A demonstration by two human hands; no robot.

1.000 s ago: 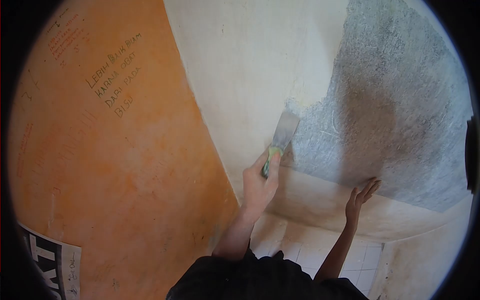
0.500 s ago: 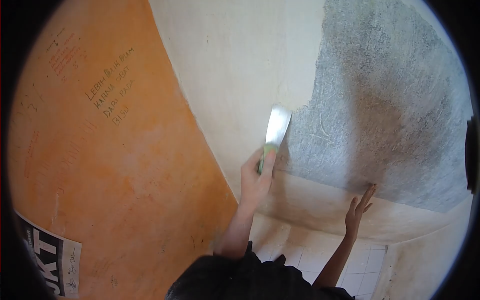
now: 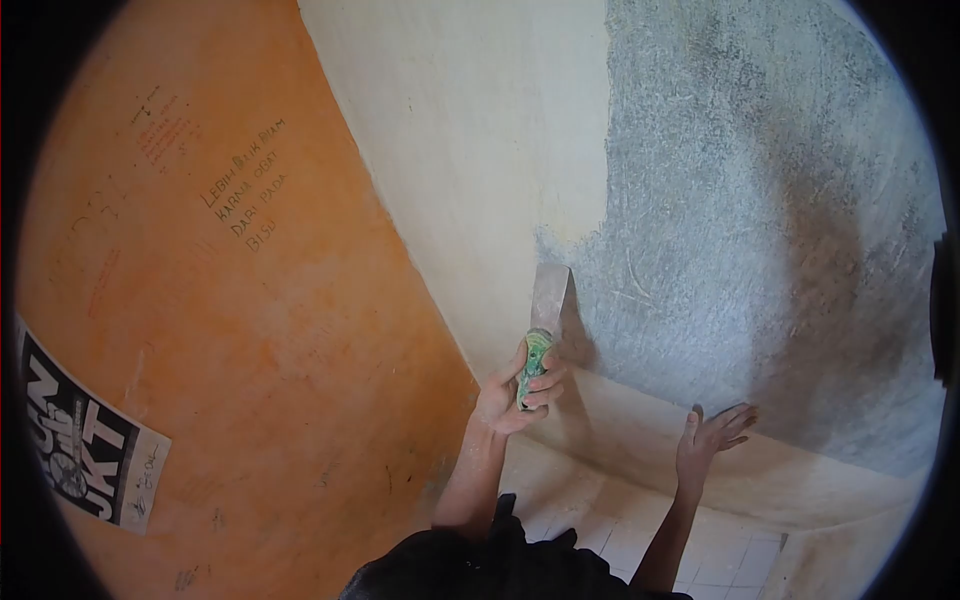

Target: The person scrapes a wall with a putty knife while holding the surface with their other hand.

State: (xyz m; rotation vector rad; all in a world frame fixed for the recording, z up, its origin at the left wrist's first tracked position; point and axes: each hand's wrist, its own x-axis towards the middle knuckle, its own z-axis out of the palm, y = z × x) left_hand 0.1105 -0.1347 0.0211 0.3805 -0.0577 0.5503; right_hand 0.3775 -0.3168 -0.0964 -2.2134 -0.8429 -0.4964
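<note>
A scraper with a green handle and a flat metal blade [image 3: 551, 294] is gripped in my left hand [image 3: 515, 390], its fingers wrapped round the handle. The blade points up, at the wall, by the lower left edge of a rough grey patch [image 3: 700, 250]. Cream paint [image 3: 480, 130] borders this patch on the left. My right hand [image 3: 712, 438] is at the patch's lower edge, with its fingers spread and nothing in it. Whether its fingertips touch the wall is hard to tell.
An orange wall [image 3: 270, 380] with handwriting fills the left side and meets the cream wall at a slanting corner. A black and white poster [image 3: 95, 440] hangs at lower left. White tiles [image 3: 725, 560] show at the bottom.
The scraper and my left hand have moved down, and the handle's face now shows. More grey shows left of the patch, near the blade. My right hand has its fingers more spread. The view has shifted.
</note>
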